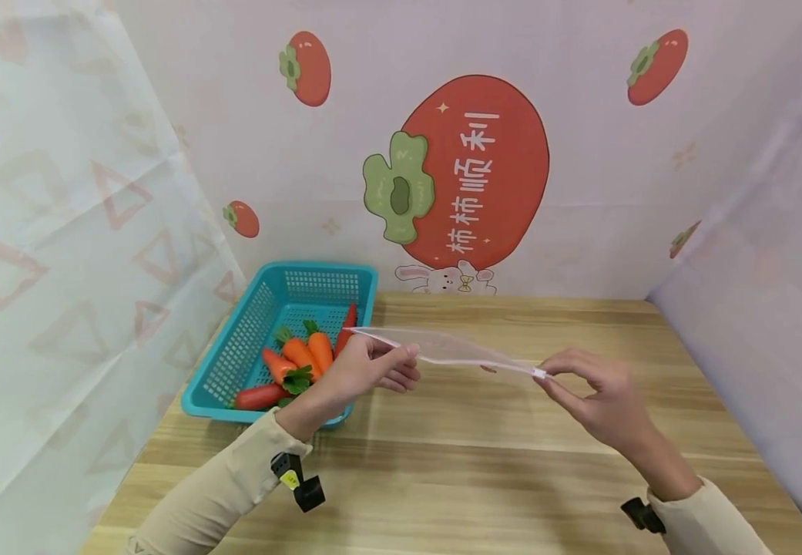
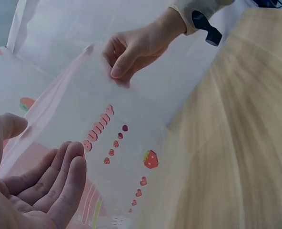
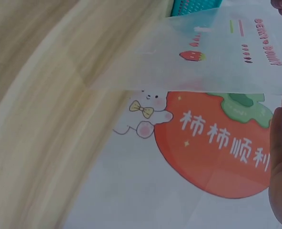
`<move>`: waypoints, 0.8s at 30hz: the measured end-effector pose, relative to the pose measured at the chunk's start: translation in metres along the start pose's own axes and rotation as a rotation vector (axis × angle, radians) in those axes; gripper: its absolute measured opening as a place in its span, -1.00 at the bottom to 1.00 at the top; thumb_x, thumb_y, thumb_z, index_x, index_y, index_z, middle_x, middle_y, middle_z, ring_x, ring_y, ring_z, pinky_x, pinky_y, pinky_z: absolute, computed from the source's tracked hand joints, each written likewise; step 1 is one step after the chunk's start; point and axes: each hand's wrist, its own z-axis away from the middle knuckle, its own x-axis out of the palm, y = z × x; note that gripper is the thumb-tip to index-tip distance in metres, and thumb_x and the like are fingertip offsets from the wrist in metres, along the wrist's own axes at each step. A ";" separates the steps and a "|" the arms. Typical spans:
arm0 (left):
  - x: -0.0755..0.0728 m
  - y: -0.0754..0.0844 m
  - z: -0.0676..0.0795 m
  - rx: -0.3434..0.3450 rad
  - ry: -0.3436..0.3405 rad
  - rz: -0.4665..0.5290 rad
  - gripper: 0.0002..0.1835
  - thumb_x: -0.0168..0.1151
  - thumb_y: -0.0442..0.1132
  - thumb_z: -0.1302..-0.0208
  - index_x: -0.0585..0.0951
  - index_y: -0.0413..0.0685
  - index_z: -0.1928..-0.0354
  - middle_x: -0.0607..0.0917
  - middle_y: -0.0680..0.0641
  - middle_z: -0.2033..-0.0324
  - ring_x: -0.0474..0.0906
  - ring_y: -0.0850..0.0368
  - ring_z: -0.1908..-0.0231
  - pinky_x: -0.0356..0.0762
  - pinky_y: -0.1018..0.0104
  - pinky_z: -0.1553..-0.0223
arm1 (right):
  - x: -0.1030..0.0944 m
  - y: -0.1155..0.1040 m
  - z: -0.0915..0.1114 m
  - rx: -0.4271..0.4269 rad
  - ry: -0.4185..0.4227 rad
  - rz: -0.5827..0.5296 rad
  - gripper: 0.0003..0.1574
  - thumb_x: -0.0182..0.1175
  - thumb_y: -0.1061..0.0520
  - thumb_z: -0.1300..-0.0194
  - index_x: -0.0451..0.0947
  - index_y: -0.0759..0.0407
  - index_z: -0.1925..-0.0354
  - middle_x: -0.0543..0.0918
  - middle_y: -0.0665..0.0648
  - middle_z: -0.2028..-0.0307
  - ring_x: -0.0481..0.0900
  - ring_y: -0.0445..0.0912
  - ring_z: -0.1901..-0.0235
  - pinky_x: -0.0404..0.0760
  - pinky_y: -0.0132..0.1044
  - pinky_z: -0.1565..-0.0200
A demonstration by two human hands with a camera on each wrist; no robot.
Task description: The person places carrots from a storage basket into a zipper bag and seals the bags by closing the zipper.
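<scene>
A clear slider zip bag (image 1: 456,347), printed with strawberries and pink lettering, is stretched between both hands above the table. My left hand (image 1: 373,366) pinches its near edge, thumb on top; in the left wrist view the lower fingers (image 2: 60,186) are loosely bent. At the bag's right end, my right hand (image 1: 598,393) has thumb and forefinger about the white slider (image 1: 539,373). The right wrist view shows the bag's printed side (image 3: 217,52), with part of the right hand (image 3: 281,167) at the right border.
A blue plastic basket (image 1: 216,366) stands at the left, partly behind the left forearm. Inside lie several orange carrots (image 1: 300,353) and red peppers (image 1: 260,397). Printed cloth walls (image 1: 581,193) enclose the wooden table (image 1: 442,478) at back and sides.
</scene>
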 end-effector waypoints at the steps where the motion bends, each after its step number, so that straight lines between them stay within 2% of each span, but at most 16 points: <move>1: 0.001 -0.002 0.000 -0.004 -0.004 0.017 -0.53 0.27 0.02 -0.53 0.72 -0.36 0.05 0.84 -0.33 0.18 0.85 -0.15 0.18 0.83 0.11 0.07 | 0.001 -0.002 0.002 -0.008 -0.008 0.007 -0.68 0.34 -0.01 -0.49 0.78 0.23 0.25 0.80 0.11 0.37 0.71 -0.37 0.24 0.63 -0.63 0.08; 5: 0.002 -0.009 0.000 -0.015 -0.004 0.049 -0.57 0.27 -0.04 -0.54 0.70 -0.38 0.00 0.84 -0.29 0.22 0.86 -0.05 0.25 0.84 0.13 0.10 | 0.005 -0.007 0.008 -0.012 -0.064 -0.017 -0.65 0.28 -0.04 -0.52 0.77 0.21 0.20 0.81 0.06 0.33 0.74 -0.29 0.24 0.66 -0.59 0.06; 9: 0.002 -0.013 -0.005 -0.062 0.009 0.075 -0.63 0.28 -0.16 -0.53 0.68 -0.44 -0.01 0.86 -0.19 0.30 0.85 0.00 0.30 0.84 0.18 0.15 | 0.010 -0.010 0.011 -0.025 -0.146 -0.007 -0.66 0.23 -0.07 -0.55 0.77 0.14 0.19 0.80 -0.01 0.29 0.75 -0.23 0.27 0.66 -0.56 0.10; 12: -0.001 -0.018 -0.010 -0.098 0.022 0.084 -0.67 0.28 -0.22 -0.51 0.69 -0.45 0.02 0.85 -0.18 0.33 0.83 0.07 0.36 0.84 0.23 0.20 | 0.012 -0.012 0.011 -0.034 -0.233 -0.017 -0.88 0.38 0.04 -0.45 0.76 0.05 0.15 0.79 -0.07 0.25 0.75 -0.21 0.26 0.66 -0.52 0.09; 13: -0.003 -0.020 -0.012 -0.107 0.023 0.085 -0.69 0.28 -0.23 -0.50 0.69 -0.45 0.02 0.85 -0.20 0.33 0.82 0.09 0.38 0.83 0.24 0.21 | 0.012 -0.013 0.011 -0.026 -0.269 -0.025 -0.90 0.44 0.11 -0.38 0.75 0.01 0.13 0.79 -0.09 0.23 0.74 -0.22 0.24 0.65 -0.52 0.07; 17: -0.010 -0.027 -0.018 -0.144 0.013 0.070 -0.72 0.27 -0.26 -0.49 0.70 -0.43 0.02 0.84 -0.17 0.35 0.80 0.17 0.43 0.83 0.28 0.24 | 0.010 -0.016 0.007 0.057 -0.404 -0.048 -0.56 0.49 0.35 -0.14 0.74 -0.07 0.07 0.78 -0.15 0.16 0.73 -0.27 0.17 0.63 -0.53 0.00; 21: -0.013 -0.032 -0.022 -0.173 -0.007 0.020 -0.75 0.29 -0.28 -0.46 0.73 -0.40 0.07 0.84 -0.14 0.39 0.80 0.16 0.44 0.83 0.27 0.25 | 0.014 -0.018 -0.006 0.142 -0.453 -0.015 -0.62 0.45 0.32 -0.25 0.72 -0.14 0.09 0.77 -0.20 0.18 0.70 -0.35 0.19 0.63 -0.56 0.04; 24: -0.011 -0.034 -0.024 -0.149 -0.035 -0.033 -0.77 0.30 -0.27 -0.46 0.75 -0.37 0.10 0.85 -0.18 0.37 0.82 0.11 0.43 0.83 0.22 0.25 | 0.024 -0.022 -0.019 0.193 -0.444 0.033 -0.69 0.49 0.22 -0.28 0.72 -0.19 0.12 0.75 -0.27 0.22 0.69 -0.39 0.22 0.65 -0.57 0.11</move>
